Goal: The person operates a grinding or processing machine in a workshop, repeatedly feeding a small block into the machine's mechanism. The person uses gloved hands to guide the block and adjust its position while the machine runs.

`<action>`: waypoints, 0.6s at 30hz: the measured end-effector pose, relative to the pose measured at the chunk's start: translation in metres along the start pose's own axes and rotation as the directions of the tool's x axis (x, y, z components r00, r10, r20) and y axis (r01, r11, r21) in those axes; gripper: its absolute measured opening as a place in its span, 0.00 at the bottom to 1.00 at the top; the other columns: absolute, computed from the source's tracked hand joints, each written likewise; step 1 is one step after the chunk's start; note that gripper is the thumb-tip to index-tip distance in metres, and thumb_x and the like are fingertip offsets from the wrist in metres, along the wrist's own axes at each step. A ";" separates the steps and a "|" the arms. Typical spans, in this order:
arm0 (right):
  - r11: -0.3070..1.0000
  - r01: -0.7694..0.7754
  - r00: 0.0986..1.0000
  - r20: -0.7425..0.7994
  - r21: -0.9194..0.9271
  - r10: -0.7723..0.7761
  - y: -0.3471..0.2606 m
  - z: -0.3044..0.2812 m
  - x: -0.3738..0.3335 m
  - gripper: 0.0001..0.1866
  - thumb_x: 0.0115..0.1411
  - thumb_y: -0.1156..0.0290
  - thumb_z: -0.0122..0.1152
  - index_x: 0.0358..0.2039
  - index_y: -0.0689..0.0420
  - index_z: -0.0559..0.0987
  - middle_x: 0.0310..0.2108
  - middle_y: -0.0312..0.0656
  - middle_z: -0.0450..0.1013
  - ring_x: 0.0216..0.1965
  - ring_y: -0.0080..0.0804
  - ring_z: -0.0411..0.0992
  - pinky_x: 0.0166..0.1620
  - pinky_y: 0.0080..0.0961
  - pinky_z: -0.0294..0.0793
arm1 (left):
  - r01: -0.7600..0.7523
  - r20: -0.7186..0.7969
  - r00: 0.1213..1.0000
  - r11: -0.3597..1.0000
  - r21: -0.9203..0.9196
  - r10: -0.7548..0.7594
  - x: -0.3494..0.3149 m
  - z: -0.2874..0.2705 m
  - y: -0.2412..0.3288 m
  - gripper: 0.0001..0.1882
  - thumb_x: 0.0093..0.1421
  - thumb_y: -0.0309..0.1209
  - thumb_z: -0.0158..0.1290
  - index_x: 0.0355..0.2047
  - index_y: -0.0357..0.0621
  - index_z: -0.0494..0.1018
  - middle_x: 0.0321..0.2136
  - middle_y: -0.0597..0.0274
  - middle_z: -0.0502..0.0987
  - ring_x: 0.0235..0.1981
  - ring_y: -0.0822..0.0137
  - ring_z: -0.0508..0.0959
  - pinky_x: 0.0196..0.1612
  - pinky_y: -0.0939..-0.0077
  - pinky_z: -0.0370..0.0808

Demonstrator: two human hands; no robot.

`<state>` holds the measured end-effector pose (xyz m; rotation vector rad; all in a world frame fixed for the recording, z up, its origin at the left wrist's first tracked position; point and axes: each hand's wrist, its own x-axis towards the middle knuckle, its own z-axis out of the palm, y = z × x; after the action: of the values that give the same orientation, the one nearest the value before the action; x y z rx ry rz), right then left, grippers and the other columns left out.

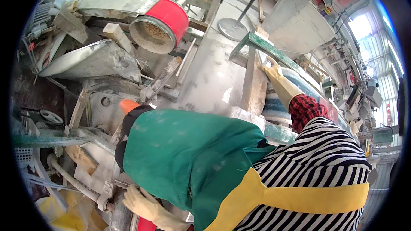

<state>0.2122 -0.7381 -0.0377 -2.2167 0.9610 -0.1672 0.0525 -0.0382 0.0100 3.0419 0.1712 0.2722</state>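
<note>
My left hand point(143, 207), in a cream rubber glove, is low in the view beside my green apron point(188, 154). Its fingers are stretched out next to a dark grey rounded metal part point(121, 218); whether they touch it, I cannot tell. On the upper right, my right hand point(274, 72) wears a matching glove, with a red plaid cuff above it. That hand reaches out to the upper end of a worn wooden plank point(253, 83), close under a green metal bar point(274, 51). Its visible fingers look extended and apart, though some are hidden.
A red and white duct point(173, 21) with a round open end stands at the upper left. Near it are a dusty metal scoop-shaped sheet point(94, 62) and wooden pieces. A round-based metal stand point(233, 29) rests on the pale, dusty floor point(205, 68). Bluish round objects point(278, 107) lie beside the plank.
</note>
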 end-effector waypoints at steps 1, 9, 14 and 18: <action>0.999 -0.021 0.999 0.036 -0.044 0.023 0.031 -0.012 0.001 0.50 0.46 0.57 0.79 0.70 0.52 0.70 0.57 0.53 0.78 0.57 0.41 0.78 0.60 0.32 0.77 | 0.047 0.073 0.996 0.998 -0.030 -0.045 0.006 -0.008 -0.006 0.16 0.65 0.32 0.54 0.48 0.32 0.77 0.44 0.43 0.80 0.46 0.42 0.75 0.55 0.48 0.69; 0.915 -0.373 0.926 -0.120 -0.156 0.357 0.024 0.029 0.022 0.50 0.49 0.52 0.73 0.73 0.47 0.66 0.63 0.51 0.75 0.63 0.47 0.74 0.65 0.32 0.72 | 0.064 -0.076 0.996 0.967 0.248 -0.046 0.005 -0.025 -0.056 0.19 0.69 0.36 0.53 0.54 0.36 0.77 0.52 0.47 0.79 0.54 0.42 0.74 0.59 0.47 0.67; 0.917 -0.292 0.951 -0.184 -0.272 0.249 0.042 0.037 0.037 0.52 0.49 0.48 0.75 0.73 0.48 0.64 0.61 0.54 0.76 0.62 0.51 0.75 0.65 0.36 0.73 | 0.030 -0.003 1.000 0.938 0.344 -0.031 0.003 -0.020 -0.057 0.20 0.69 0.37 0.53 0.57 0.38 0.76 0.57 0.49 0.78 0.60 0.44 0.72 0.64 0.47 0.64; 0.886 -0.245 0.969 -0.141 -0.393 0.205 0.041 0.048 0.045 0.53 0.50 0.44 0.76 0.73 0.49 0.63 0.61 0.57 0.75 0.63 0.54 0.74 0.65 0.38 0.72 | 0.110 0.113 0.980 0.924 0.367 -0.162 0.003 -0.022 -0.053 0.21 0.70 0.38 0.53 0.59 0.41 0.76 0.62 0.51 0.76 0.64 0.46 0.70 0.68 0.47 0.61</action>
<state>0.2383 -0.7622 -0.1065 -2.4616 1.4052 0.0416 0.0462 0.0158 0.0270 3.3717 0.4706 0.0120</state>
